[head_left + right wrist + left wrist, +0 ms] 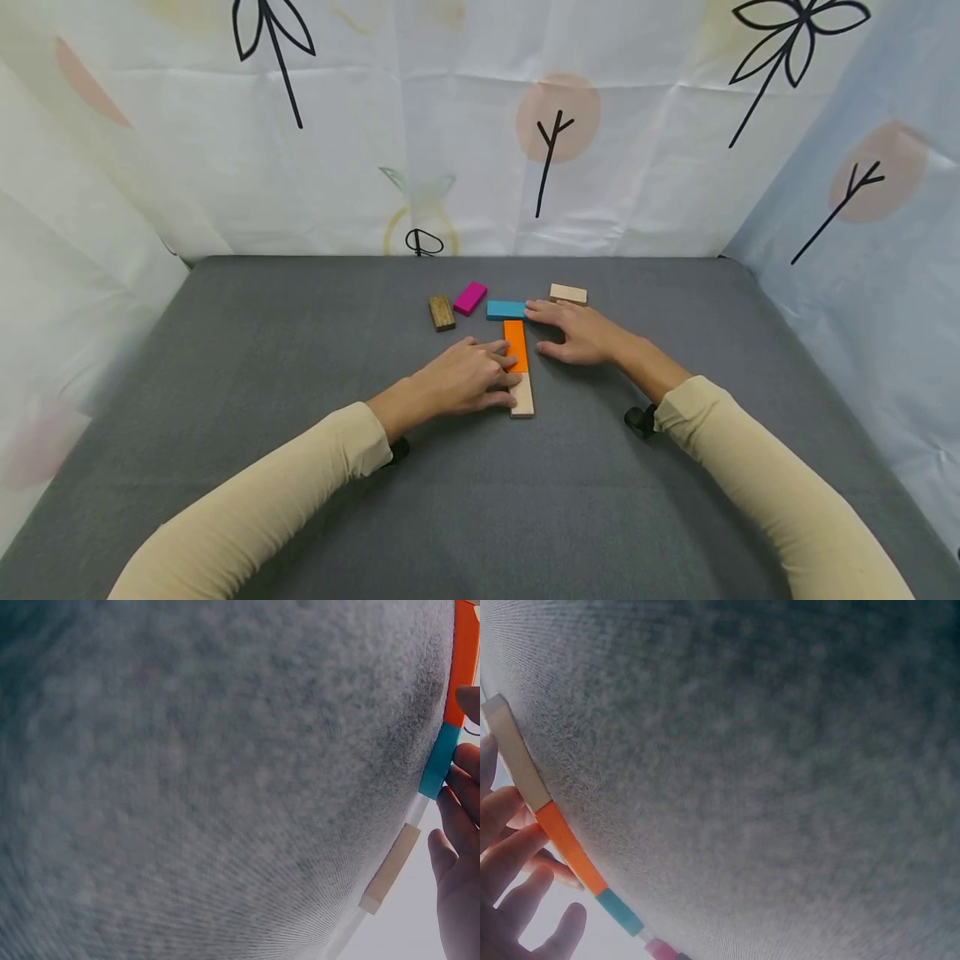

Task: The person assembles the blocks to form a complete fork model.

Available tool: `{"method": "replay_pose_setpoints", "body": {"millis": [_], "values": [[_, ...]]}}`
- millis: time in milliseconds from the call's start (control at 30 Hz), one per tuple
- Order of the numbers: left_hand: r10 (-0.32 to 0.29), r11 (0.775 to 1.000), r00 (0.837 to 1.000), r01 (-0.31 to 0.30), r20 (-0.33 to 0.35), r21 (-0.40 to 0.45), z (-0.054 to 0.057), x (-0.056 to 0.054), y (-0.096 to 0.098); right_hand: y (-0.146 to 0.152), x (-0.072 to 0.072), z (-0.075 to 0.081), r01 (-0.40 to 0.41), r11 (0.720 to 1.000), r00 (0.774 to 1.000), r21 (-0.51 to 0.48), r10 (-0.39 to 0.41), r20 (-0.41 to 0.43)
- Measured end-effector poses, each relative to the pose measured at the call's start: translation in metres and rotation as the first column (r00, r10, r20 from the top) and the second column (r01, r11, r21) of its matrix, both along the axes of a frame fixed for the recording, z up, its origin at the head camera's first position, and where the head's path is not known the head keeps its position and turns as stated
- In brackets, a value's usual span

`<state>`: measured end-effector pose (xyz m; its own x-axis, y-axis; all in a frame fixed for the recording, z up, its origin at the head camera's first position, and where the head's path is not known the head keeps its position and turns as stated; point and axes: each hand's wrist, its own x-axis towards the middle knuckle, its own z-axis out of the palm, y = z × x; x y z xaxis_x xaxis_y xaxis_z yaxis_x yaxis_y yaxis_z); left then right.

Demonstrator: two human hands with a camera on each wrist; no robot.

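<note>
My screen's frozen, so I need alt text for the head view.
The left hand touches the orange block and near pale block, laid end to end; the right hand touches the blue block lying crosswise beyond them. On the gray table, a brown block and magenta block lie to the left, the far pale block to the right.

No text, label, brand, number or sign can be read on the blocks (517, 333) at the person's left hand (467, 377) and right hand (583, 333), or on the backdrop (465, 108) beyond them.
</note>
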<state>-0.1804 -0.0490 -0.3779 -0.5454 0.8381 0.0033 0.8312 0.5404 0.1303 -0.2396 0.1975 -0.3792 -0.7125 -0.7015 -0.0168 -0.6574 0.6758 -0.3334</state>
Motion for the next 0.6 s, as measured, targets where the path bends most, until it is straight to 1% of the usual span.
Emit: {"method": "replay_pose_setpoints", "body": {"millis": [233, 600], "values": [[0.008, 1.000, 1.000, -0.008, 0.003, -0.020, -0.0002, -0.0004, 0.0006, -0.0002, 0.0014, -0.0031, -0.032, 0.999, 0.999, -0.025, 0.031, -0.009], [0.011, 1.000, 1.000, -0.011, 0.013, -0.020, 0.0015, 0.0001, 0.0015, -0.0011, 0.0001, 0.0002, -0.018, 1.000, 1.000, -0.007, 0.018, 0.002]]}}
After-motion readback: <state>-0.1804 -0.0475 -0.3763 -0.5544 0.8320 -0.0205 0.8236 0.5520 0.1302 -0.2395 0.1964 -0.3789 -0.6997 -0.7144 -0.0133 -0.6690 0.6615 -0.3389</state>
